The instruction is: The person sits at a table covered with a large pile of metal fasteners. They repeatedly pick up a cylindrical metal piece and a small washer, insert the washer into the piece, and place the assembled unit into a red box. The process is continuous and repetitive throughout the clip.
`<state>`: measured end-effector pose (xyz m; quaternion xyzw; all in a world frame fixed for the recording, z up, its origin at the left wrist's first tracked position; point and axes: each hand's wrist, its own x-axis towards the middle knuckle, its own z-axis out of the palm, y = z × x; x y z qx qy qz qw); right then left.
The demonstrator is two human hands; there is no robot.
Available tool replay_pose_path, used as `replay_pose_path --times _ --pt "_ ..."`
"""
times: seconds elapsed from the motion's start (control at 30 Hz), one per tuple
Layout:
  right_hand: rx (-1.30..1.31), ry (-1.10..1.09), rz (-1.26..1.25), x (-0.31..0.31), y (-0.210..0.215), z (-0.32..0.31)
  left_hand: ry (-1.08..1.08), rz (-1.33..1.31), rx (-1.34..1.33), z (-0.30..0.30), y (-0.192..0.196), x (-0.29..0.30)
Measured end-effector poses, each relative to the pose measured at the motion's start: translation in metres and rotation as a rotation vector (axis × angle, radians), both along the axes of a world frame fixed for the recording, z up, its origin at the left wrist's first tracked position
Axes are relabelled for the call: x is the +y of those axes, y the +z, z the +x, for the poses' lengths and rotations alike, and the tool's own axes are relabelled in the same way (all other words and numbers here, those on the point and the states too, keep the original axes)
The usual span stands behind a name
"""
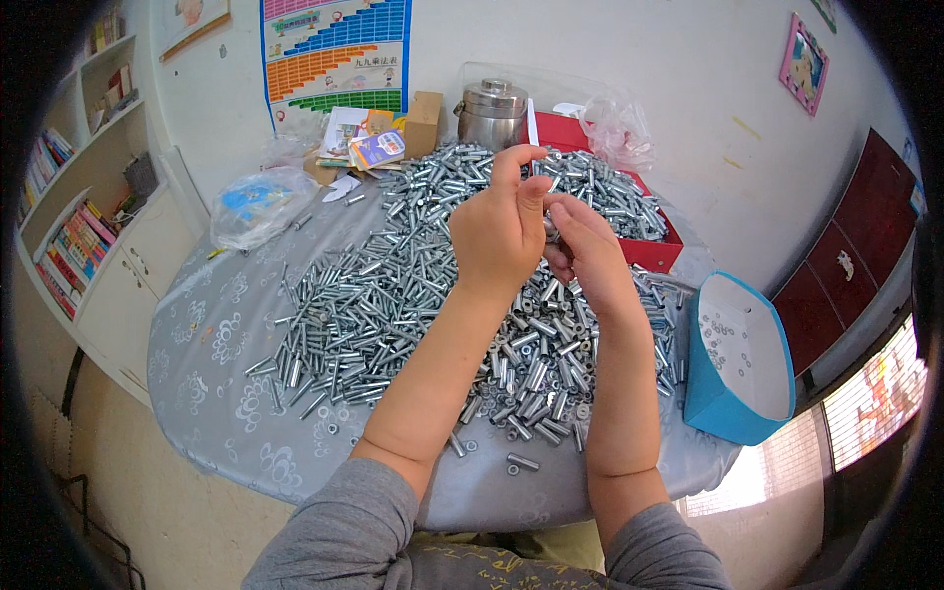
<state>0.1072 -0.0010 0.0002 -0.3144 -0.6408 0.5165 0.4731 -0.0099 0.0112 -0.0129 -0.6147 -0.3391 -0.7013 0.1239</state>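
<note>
A big heap of small silver metal sleeves and bolts (393, 295) covers the round table (216, 344). Both my hands are raised above the heap, close together. My left hand (501, 221) pinches a small silver metal piece (539, 165) between thumb and forefinger. My right hand (590, 251) is curled just to its right, fingers closed around a small metal part that is mostly hidden between the two hands. A few loose nuts and sleeves (516, 462) lie near the table's front edge.
A blue-and-white box (737, 364) stands at the table's right edge with small parts inside. A red tray (649, 251) full of metal parts, a steel pot (492, 113), cardboard boxes, booklets and plastic bags sit at the back. Bookshelves stand at left.
</note>
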Motion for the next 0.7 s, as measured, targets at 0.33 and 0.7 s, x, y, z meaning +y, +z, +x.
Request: replay_pose_path --times 0.33,0.7 --pt "0.043 0.214 -0.099 0.003 0.004 0.011 -0.029 -0.004 -0.072 0.000 0.002 -0.005" --pt "0.171 0.045 -0.106 0.003 0.002 0.004 -0.063 -0.063 -0.109 -0.003 0.002 -0.003"
